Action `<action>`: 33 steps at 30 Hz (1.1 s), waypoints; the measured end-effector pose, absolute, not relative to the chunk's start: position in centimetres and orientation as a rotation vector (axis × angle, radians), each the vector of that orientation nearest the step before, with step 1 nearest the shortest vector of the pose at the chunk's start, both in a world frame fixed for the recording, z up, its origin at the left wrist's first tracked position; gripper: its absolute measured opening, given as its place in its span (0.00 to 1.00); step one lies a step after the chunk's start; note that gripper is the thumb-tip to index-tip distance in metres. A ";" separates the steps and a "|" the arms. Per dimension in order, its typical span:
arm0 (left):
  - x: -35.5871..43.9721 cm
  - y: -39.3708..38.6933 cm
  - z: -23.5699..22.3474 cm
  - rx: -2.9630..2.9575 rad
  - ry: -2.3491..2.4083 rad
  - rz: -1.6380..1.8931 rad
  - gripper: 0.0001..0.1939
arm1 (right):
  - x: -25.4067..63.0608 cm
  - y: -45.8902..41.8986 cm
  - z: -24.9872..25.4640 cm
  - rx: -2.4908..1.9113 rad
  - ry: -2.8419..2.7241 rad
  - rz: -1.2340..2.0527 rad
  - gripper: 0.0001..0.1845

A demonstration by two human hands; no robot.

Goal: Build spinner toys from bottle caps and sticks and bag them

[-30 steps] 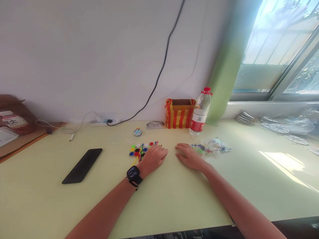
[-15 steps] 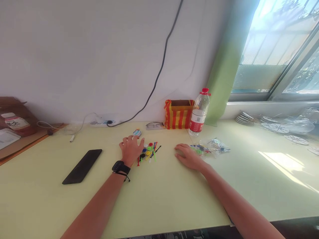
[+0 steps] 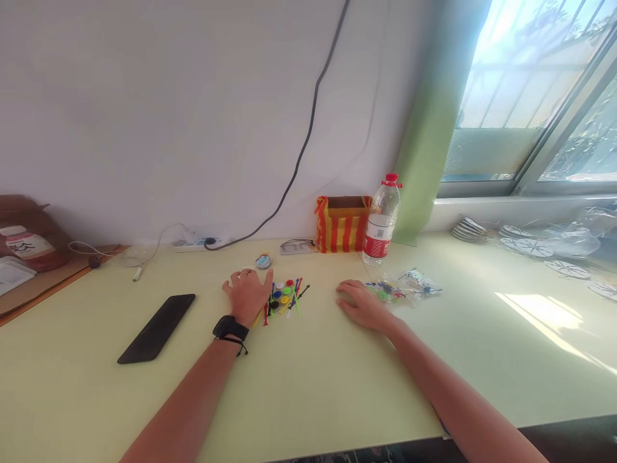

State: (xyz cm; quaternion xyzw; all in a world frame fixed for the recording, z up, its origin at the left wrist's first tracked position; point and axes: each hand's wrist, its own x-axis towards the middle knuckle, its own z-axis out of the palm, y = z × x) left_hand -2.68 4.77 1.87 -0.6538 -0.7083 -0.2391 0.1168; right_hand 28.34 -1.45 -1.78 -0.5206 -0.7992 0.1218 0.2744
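My left hand (image 3: 247, 297), with a black watch (image 3: 231, 327) on its wrist, has its fingers spread low over the table. Its thumb side is beside a small pile of coloured plastic discs (image 3: 285, 300) and thin arrow-shaped sticks (image 3: 299, 296) in red, blue, green, yellow and black. Part of that pile is hidden behind the hand. Just beyond the fingertips sits a small round container (image 3: 263, 261). My right hand (image 3: 360, 305) rests palm down, fingers stretched and slightly bent, holding nothing visible. Clear plastic packets (image 3: 409, 287) with coloured pieces lie right beside it.
A black phone-like slab (image 3: 157, 328) lies at left. Against the wall stand a red-and-yellow striped bag (image 3: 342, 225) and a water bottle (image 3: 382, 222), with glasses (image 3: 297, 245) nearby. White patterned discs (image 3: 527, 245) are at far right; a cable (image 3: 308, 138) hangs down the wall.
The view has shifted slightly. My left hand has drawn back a little to the left, showing more of the round container and the pile. The right hand stays in place.
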 end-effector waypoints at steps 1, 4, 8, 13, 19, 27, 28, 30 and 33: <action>-2.6 4.7 2.0 -1.895 -2.022 -0.772 0.23 | 28.4 -1.4 -1.9 -1.415 -2.138 0.316 0.14; -2.3 4.3 2.5 -1.894 -1.842 -0.997 0.17 | 28.5 -1.1 -2.2 -1.505 -2.081 0.266 0.12; -1.1 3.4 2.9 -2.137 -1.489 -1.233 0.16 | 28.7 -0.8 -2.4 -1.601 -1.940 0.202 0.10; 1.4 1.2 2.4 -2.549 -0.943 -1.309 0.16 | 28.2 -0.8 -1.3 -1.410 -1.592 0.641 0.20; 3.8 -1.7 2.9 -2.789 -0.515 -1.246 0.09 | 28.1 -1.0 0.1 -1.035 -1.152 1.326 0.27; 4.3 -2.2 2.5 -2.964 -1.250 -1.599 0.31 | 28.5 -1.4 1.0 -0.932 -1.150 1.244 0.37; 4.4 -1.8 2.1 -2.970 -1.420 -1.666 0.30 | 28.4 -1.5 1.2 -0.924 -1.171 1.223 0.37; 4.7 -0.9 1.4 -3.133 -1.663 -1.692 0.25 | 28.0 -1.8 1.4 -0.916 -1.184 1.176 0.39; 4.9 -0.2 1.0 -3.254 -1.791 -1.775 0.22 | 27.1 -2.2 1.4 -0.918 -1.126 1.205 0.36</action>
